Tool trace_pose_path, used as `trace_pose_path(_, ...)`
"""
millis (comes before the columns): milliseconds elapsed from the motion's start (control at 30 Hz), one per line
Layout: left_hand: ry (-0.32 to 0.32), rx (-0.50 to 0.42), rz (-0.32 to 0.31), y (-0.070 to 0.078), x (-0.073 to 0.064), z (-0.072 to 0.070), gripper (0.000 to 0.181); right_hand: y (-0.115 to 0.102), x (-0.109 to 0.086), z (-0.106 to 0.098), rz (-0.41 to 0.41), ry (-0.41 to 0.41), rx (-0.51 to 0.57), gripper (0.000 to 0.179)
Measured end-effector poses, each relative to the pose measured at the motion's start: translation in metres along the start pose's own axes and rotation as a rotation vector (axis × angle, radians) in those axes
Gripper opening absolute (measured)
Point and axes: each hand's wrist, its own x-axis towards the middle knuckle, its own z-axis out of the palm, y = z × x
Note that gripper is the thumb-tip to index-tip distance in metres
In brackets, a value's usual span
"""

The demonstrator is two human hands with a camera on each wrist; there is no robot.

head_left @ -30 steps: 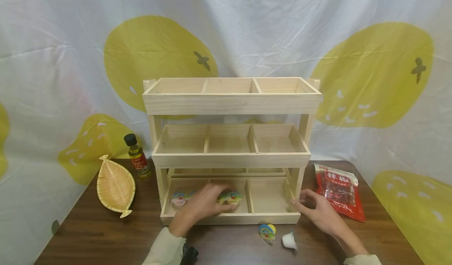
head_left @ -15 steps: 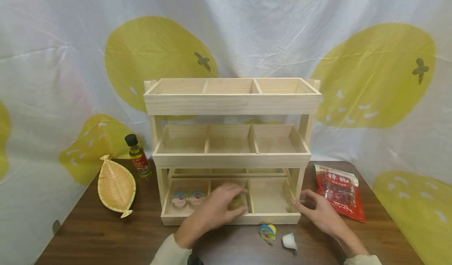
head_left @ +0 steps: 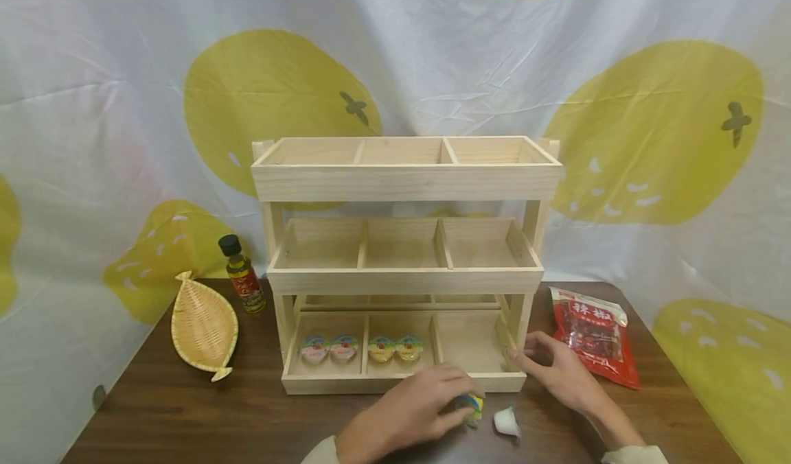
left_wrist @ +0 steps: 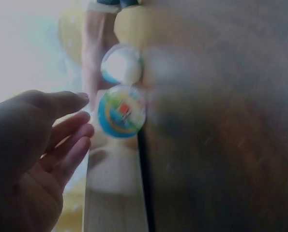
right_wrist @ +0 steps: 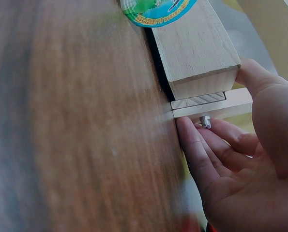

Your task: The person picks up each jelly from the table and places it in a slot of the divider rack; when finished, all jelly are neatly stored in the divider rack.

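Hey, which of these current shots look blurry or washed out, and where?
Left wrist: hazy, glare whitening the upper left, table blurred, print on the nearer cup soft; right wrist: grain on the wooden rack crisp, table smeared toward the left; head: fairly even light, large characters on the red bag legible.

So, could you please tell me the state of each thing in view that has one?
Blue cup, lid on
White cup, on its side
Pink cups, lids on
Yellow cups, lids on
Rack, standing
Bottle, standing, capped
Pouch, lying down, seal unclear
Left grip, parted near blue cup
Right grip, holding rack
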Motion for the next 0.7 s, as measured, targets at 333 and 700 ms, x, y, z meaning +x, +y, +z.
trace_pose_path(333, -0.156, 0.032, -0.052, 0.0087, -0.0034, 0.0049, 0.029, 0.0003, -0.0001, -0.0003, 0.003, 0.001, -0.001, 0.041)
trace_pose_path(700, -0.121, 0.012, 0.018, 0.0100, -0.0029, 0.0036, 0.017, -0.0008, -0.0004, -0.0001, 0.004, 0.002, -0.002, 0.042)
